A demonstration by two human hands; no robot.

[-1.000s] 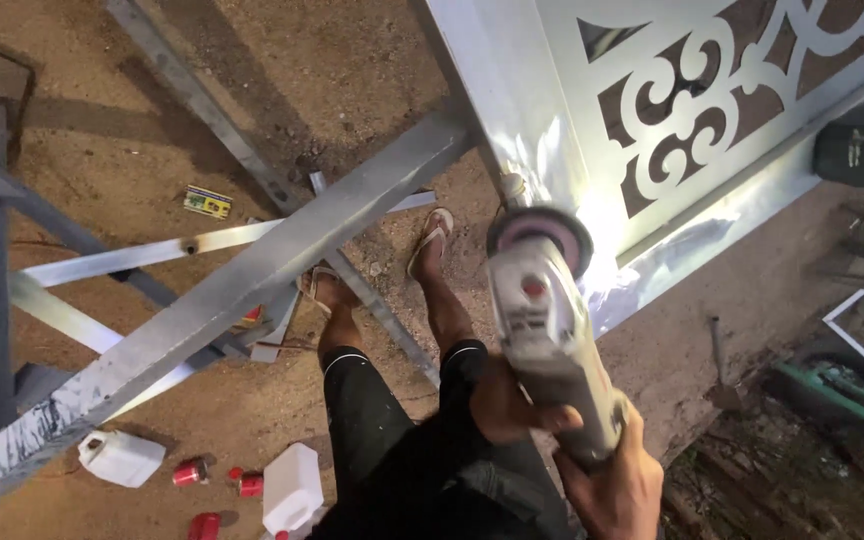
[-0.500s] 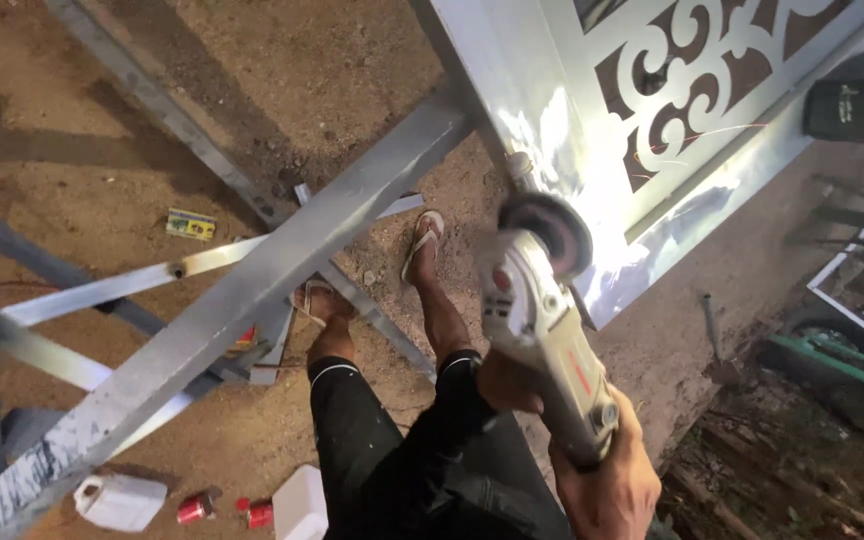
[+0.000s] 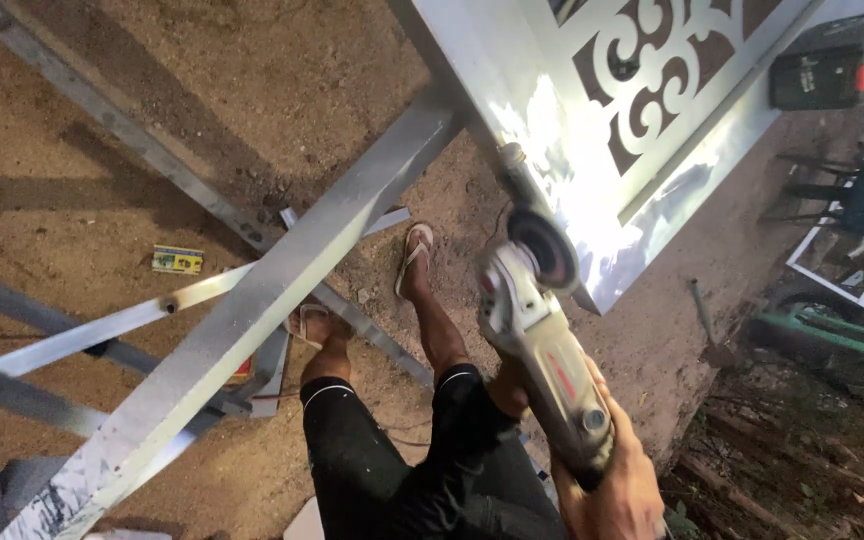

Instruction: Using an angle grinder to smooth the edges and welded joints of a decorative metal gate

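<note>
Near right: right hand [image 3: 607, 490] clamped around angle grinder [image 3: 542, 345] body. Left hand hidden behind grinder, grip impossible to tell. Farther up: disc at bright edge of white ornamental gate panel [image 3: 592, 130]; grinding seemingly midway, rest of edge untouched.

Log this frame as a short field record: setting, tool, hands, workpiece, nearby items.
setting: outdoors, dirt ground
tool: angle grinder, disc at the panel's edge
right hand: grips the grinder's rear
left hand: apparently under the grinder's body, mostly hidden
workpiece: white cut-out metal panel
frame: grey metal bars crossing in front of the legs
footwear: sandals
nearby: small yellow box on the ground
</note>
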